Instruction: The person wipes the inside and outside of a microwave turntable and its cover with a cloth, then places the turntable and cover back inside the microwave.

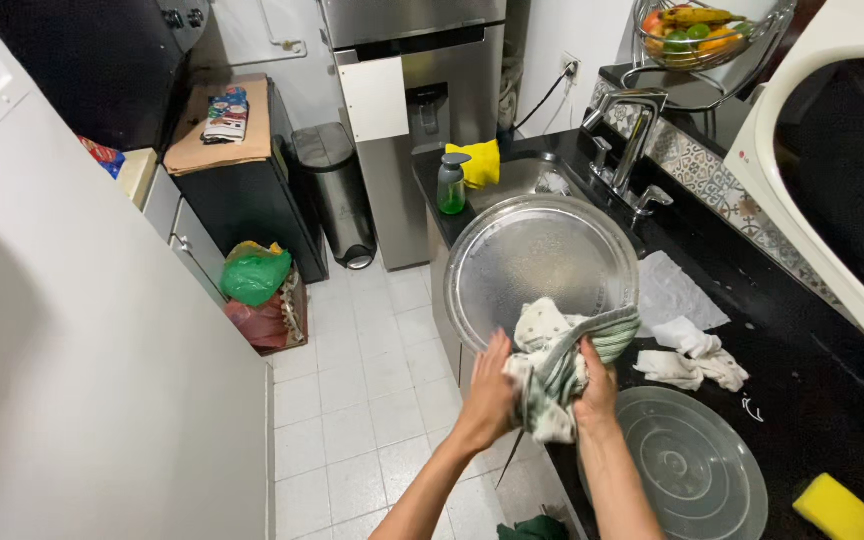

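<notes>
Narrow kitchen, black counter (812, 420). Left hand (490, 392) and right hand (597, 385), fingers closed on cloth (552, 365), holding tray (537, 262) upright; lid (692, 465) at 5 o'clock.

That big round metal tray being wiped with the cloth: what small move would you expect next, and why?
Probably sliding the cloth up toward the tray's middle. Both hands, left hand and right hand, bunch it at the near rim, so most of the face above is uncovered.
</notes>
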